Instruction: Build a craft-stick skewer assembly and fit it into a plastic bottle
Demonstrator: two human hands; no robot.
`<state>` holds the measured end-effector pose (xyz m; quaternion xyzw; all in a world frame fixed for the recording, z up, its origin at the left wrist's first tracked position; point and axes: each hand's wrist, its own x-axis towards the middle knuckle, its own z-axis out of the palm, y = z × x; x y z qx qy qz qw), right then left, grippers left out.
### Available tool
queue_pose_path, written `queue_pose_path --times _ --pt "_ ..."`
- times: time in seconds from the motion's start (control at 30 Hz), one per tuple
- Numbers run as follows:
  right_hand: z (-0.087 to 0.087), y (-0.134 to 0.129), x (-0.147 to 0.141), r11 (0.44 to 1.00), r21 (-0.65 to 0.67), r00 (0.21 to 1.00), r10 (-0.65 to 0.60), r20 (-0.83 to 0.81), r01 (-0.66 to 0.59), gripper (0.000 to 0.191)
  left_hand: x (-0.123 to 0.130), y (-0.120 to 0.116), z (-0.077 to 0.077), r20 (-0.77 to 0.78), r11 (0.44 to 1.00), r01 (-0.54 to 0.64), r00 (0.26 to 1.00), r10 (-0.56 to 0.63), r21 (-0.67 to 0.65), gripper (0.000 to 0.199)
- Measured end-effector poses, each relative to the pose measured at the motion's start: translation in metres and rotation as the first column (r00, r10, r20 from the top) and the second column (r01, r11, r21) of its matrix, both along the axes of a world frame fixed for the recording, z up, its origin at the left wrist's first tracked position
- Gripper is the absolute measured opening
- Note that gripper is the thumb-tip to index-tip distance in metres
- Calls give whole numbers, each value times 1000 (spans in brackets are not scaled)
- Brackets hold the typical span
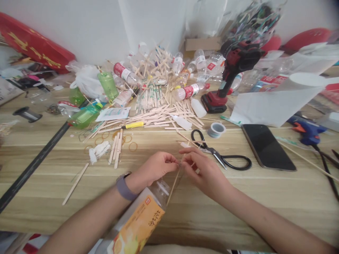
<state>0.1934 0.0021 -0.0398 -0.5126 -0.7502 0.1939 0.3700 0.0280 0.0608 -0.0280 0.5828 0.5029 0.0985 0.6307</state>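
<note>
My left hand is closed in a pinch, its thumb and index fingertip against a thin wooden stick; what lies between them is too small to make out. Facing it, my right hand pinches the same stick, which slants up between both hands. Near its top, other thin sticks cross it. Under my left wrist leans a clear plastic bottle with an orange label. Just beyond my right hand lie black-handled scissors, blades apart, and a small spool of wire.
Flat craft sticks lie heaped at the middle back among plastic bottles. A red and black cordless drill stands behind a phone. At right is a blue glue gun. Rubber bands and a yellow cutter lie left of centre.
</note>
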Motion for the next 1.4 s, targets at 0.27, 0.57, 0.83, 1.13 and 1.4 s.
queue_pose_path --times 0.27,0.57,0.83,1.13,1.4 --pt "2 -11 6 996 40 972 -86 218 79 10 0 0 0 1 1000 8 1000 -8 -12 11" --pt "3 -5 7 997 5 947 -76 312 78 17 0 -2 3 -10 1000 5 1000 -5 21 9" --pt "0 -8 6 999 16 907 -52 418 50 15 0 -1 1 12 998 32 999 -32 56 9" --pt "4 1 1 989 147 810 -70 582 -20 27 1 1 -7 78 983 100 991 -112 153 13" --pt "3 6 2 985 163 817 -52 574 -52 28 2 0 -8 187 992 74 978 -93 103 15"
